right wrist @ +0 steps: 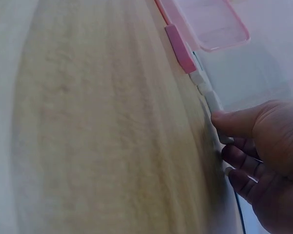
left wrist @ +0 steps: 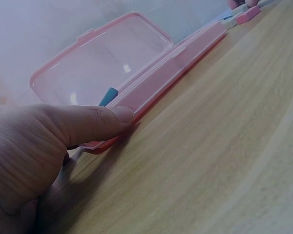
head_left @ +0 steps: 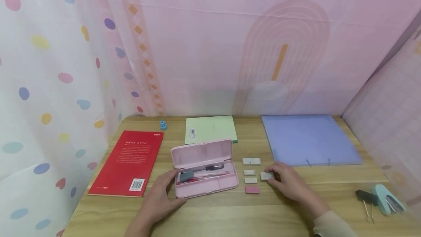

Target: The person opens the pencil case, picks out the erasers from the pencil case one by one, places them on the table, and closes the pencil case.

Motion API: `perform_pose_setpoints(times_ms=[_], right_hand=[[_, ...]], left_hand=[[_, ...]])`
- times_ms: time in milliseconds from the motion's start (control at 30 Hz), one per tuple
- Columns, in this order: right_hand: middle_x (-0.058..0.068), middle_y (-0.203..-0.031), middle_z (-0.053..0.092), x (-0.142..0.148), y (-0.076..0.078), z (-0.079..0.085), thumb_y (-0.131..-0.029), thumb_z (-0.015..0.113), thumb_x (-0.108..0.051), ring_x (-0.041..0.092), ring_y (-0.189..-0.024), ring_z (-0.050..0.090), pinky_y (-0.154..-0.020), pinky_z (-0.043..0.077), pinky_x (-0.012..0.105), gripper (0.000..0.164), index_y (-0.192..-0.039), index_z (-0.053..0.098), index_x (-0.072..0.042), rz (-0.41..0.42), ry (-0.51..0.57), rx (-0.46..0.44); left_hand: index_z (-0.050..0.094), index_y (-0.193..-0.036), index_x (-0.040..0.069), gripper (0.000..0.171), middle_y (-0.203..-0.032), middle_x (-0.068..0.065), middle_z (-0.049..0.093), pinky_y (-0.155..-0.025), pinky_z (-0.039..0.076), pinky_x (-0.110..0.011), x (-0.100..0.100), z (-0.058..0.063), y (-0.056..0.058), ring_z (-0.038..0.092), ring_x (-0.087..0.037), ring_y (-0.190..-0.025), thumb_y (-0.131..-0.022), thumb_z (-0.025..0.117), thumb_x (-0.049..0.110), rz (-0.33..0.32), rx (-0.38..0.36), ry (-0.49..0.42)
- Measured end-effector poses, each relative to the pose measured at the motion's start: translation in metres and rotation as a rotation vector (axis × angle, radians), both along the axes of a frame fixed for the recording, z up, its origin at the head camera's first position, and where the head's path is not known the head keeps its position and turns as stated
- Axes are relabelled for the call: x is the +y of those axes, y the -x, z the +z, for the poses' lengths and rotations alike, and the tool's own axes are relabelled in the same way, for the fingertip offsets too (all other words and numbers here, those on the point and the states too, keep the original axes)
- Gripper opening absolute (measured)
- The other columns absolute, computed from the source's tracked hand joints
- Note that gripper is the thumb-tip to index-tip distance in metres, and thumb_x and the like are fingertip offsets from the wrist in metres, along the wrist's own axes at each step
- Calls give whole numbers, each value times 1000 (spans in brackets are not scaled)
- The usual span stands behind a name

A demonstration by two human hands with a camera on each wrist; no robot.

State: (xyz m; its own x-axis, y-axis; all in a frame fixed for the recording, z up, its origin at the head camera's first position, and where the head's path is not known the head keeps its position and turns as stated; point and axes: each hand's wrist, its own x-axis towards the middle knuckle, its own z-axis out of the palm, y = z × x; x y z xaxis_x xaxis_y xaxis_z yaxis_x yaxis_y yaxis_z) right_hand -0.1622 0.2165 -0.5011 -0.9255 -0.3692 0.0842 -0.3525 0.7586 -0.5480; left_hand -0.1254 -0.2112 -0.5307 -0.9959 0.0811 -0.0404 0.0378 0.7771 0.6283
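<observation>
An open pink pencil case [head_left: 206, 190] lies on the table with its lid tipped back, several pens and a dark grey-teal piece inside. At its left end, my left hand [head_left: 160, 197] grips the case, the thumb [left wrist: 105, 122] against the front wall. My right hand [head_left: 287, 182] pinches a white eraser [head_left: 265, 176] at its right end, low over the table; whether it touches the wood I cannot tell. Beside it is a column of erasers: a larger white one [head_left: 251, 161], two small white ones and a pink eraser [head_left: 252, 190], also seen in the right wrist view.
A red book [head_left: 128, 164] lies left of the case. Behind are a small blue cone-shaped piece [head_left: 163, 125], a pale green notebook [head_left: 212, 129] and a blue-violet folder [head_left: 312, 140]. Far right are a black binder clip [head_left: 366, 196] and a mint stapler [head_left: 383, 196].
</observation>
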Motion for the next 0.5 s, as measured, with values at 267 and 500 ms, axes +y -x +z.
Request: perform_pose_setpoints(times_ms=[267, 500], right_hand=[[-10, -107, 62, -2, 2, -4, -84, 74, -12, 15, -103, 58, -91, 50, 41, 24, -105, 67, -21, -8, -18, 14], [-10, -108, 62, -2, 3, -5, -84, 74, -13, 16, -105, 58, -92, 49, 42, 24, -105, 67, -22, -9, -33, 17]], left_hand=[[40, -147, 24, 99, -145, 1, 44, -103, 40, -53, 0, -1, 0, 37, -25, -133, -63, 87, 49, 0, 10, 2], [40, -146, 24, 99, -145, 1, 44, -103, 39, -53, 0, -1, 0, 37, -24, -133, -62, 86, 50, 0, 13, 0]])
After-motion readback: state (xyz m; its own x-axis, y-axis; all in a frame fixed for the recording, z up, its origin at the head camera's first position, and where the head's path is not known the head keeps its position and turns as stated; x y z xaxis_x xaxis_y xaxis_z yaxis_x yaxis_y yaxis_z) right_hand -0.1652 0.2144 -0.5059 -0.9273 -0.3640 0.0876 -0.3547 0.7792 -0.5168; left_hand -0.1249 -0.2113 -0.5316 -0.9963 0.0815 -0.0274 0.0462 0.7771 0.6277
